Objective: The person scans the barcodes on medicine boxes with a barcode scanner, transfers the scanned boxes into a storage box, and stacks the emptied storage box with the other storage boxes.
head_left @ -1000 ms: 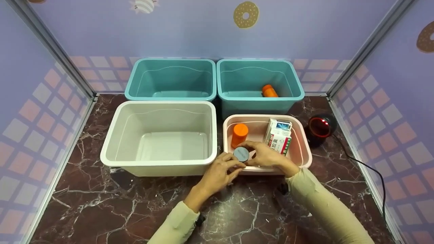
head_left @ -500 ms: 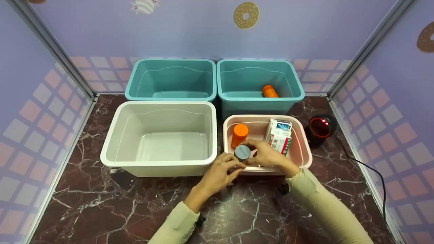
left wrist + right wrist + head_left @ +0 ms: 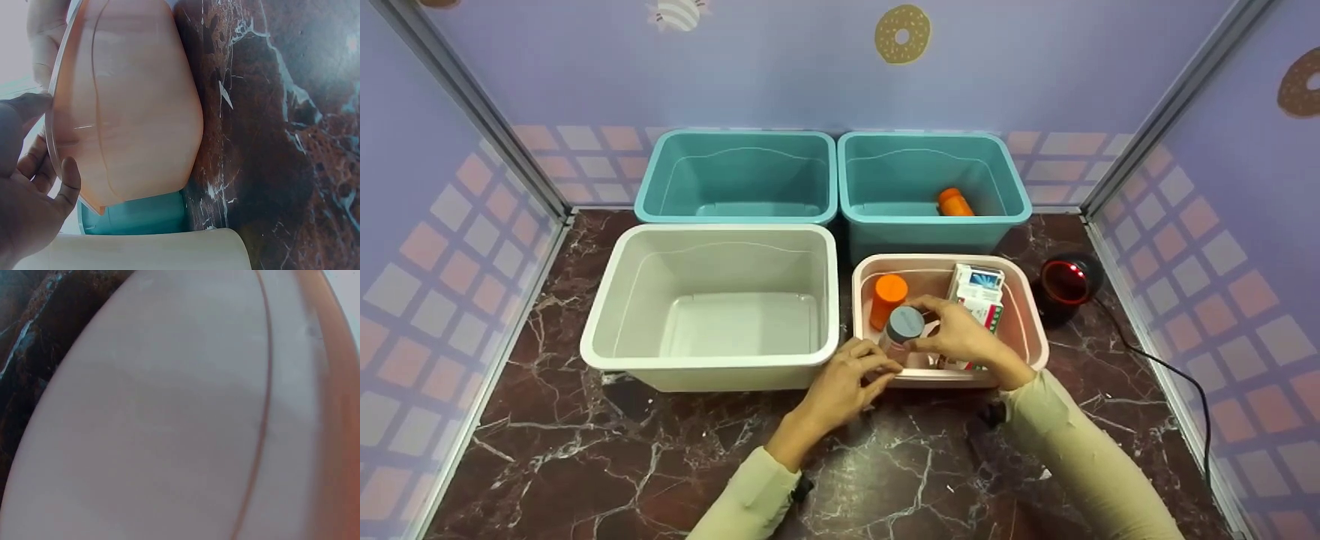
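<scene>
In the head view my right hand (image 3: 960, 337) holds a clear bottle with a grey cap (image 3: 905, 323) between thumb and fingers, inside the pink bin (image 3: 934, 261). The bottle leans a little, showing its see-through side. My left hand (image 3: 840, 384) grips the bin's near left corner. The left wrist view has that hand (image 3: 28, 216) with its thumb outside the rim and other fingers on the inner side. An orange bottle (image 3: 888, 300) stands just behind the clear one. Medicine boxes (image 3: 984, 289) lie to the right, partly covered by my right hand. The right wrist view shows only the bin's outer wall (image 3: 169, 410).
Left of the pink bin is a large white bin (image 3: 709, 363). Two teal bins stand behind: the left one (image 3: 735, 219) and the right one (image 3: 934, 220), which contains an orange bottle (image 3: 954, 202). A black device glowing red (image 3: 1069, 285), with a cable (image 3: 1174, 365), sits at the right.
My right hand has moved slightly away and to the right with the grey-capped bottle, which has tilted so its clear side shows. The left hand keeps its place on the rim.
</scene>
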`<action>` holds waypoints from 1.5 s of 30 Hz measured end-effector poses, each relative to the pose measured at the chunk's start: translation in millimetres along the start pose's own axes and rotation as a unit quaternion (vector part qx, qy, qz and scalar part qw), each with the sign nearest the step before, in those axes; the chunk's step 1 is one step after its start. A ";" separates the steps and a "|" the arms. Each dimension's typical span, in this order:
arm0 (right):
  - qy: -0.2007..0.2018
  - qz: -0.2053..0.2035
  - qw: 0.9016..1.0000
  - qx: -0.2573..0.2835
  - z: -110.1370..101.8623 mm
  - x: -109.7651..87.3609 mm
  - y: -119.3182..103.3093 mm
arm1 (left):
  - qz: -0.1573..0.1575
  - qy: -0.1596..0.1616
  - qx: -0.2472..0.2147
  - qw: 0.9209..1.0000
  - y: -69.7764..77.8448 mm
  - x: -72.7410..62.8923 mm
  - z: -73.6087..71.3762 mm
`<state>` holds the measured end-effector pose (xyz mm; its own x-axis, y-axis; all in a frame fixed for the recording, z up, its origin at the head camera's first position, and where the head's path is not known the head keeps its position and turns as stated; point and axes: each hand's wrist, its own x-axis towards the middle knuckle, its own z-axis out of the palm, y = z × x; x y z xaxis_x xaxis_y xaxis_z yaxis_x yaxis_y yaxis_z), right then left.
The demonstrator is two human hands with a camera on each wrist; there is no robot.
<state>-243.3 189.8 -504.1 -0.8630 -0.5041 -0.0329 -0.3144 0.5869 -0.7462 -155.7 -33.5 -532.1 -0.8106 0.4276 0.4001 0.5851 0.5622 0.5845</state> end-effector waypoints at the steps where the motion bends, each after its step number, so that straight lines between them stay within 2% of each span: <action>1: 0.003 0.004 1.000 0.004 -1.0 -0.1 -0.2 | -0.001 0.001 -0.001 1.000 -0.1 -0.3 0.2; 16: 0.063 0.014 0.997 0.041 -17.4 -3.8 -4.1 | -0.011 -0.007 -0.005 1.000 -1.5 -0.7 -0.3; 32: 0.126 0.038 0.990 0.049 -30.6 -11.8 -11.8 | 0.004 0.003 -0.006 1.000 -2.2 0.7 0.7; 35: 0.138 0.039 0.989 0.045 -32.9 -12.7 -7.9 | 0.003 0.000 -0.004 1.000 -2.0 0.7 0.3; 45: 0.159 0.041 0.985 0.059 -43.2 -18.7 -7.3 | 0.004 -0.001 -0.010 1.000 -2.2 -0.3 0.5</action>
<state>-242.0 222.4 -469.3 -0.9697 -0.2234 0.0993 -0.2064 0.5306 -0.8221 -156.8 -34.5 -533.9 -0.8058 0.4333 0.4035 0.5909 0.5442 0.5956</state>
